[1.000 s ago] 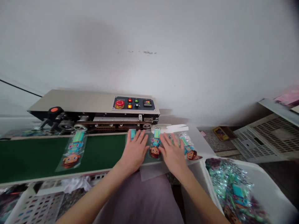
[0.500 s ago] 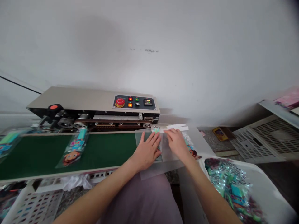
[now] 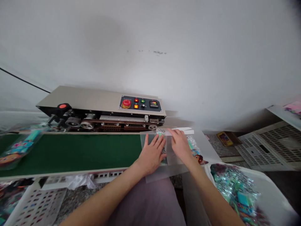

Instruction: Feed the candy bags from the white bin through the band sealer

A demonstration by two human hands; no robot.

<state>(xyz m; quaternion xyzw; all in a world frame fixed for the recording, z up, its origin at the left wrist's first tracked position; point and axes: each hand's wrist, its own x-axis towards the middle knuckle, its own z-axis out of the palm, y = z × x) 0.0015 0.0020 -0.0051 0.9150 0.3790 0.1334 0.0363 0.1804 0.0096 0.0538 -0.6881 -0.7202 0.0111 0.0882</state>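
Observation:
My left hand (image 3: 151, 154) lies flat with its fingers spread. It presses on a clear plastic bag (image 3: 161, 131) holding a small strap with metal rings, mostly hidden beneath the hand. Fingers bent together, my right hand (image 3: 180, 146) pinches the upper right edge of this bag. Both rest on a translucent sheet (image 3: 152, 178) at the right end of the green conveyor belt (image 3: 94, 149). Directly behind stands a band sealing machine (image 3: 94, 97) with its lit control panel (image 3: 141, 104). More cartoon straps (image 3: 196, 152) lie right of my right hand, partly covered by it.
A bagged cartoon strap (image 3: 20, 147) lies on the belt's left end. At lower right, a white tub (image 3: 270, 194) holds a heap of straps. White plastic crates (image 3: 263, 149) stand farther right, beside a small yellow box (image 3: 224, 139). A perforated white basket (image 3: 39, 205) sits below the belt.
The bagged straps on the belt have travelled left, and one has left the view. The camera has turned slightly left. Both hands keep nearly the same place on the bag.

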